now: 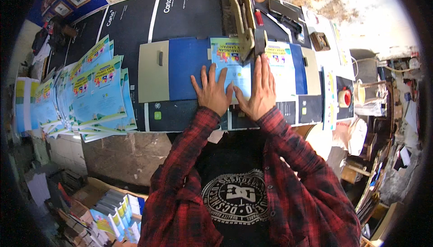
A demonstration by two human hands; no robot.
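Printed blue, green and yellow booklet covers [234,73] lie spread under my hands on a blue and beige board [182,62]. My left hand [212,89] rests flat with its fingers spread, over the left part of the sheets and the blue board. My right hand [260,84] lies stretched out, fingers close together and thumb out to the left, along the middle of the sheets. Its fingertips reach the near end of a long-armed tool [246,26], which looks like a long-reach stapler, standing over the sheets. Neither hand grips anything.
Fanned piles of the same printed sheets [97,91] cover the table's left end. A red-handled tool [258,18], a small wooden box [320,41] and a red tape roll [345,98] lie to the right. A box of booklets [115,220] stands low at left.
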